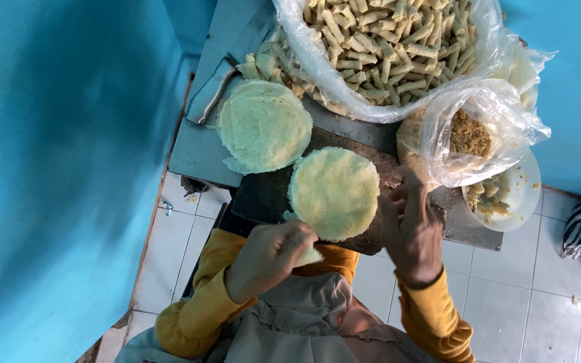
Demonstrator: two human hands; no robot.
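While the left hand (270, 259) pinches the near edge of a round, pale yellow-green crepe wrapper (335, 193), its fingers are closed on a folded flap of that thin sheet. This wrapper lies flat on a dark wooden board (263, 198) at the near side of the grey worktop (200, 151). Just right of it, the right hand (411, 228) rests on the board with fingers loosely bent, holding nothing that can be seen, its fingertips near the mouth of a clear plastic bag of brown crumbly filling (469, 138). Left and farther off sits a stack of the same round pale wrappers (264, 126), its edge almost touching the single one. At the far side, a large clear plastic bag (391, 50) holds many finished beige rolls. Right of the filling bag, a white bowl (516, 195) carries some scraps. Yellow sleeves (196, 302) cover both arms.
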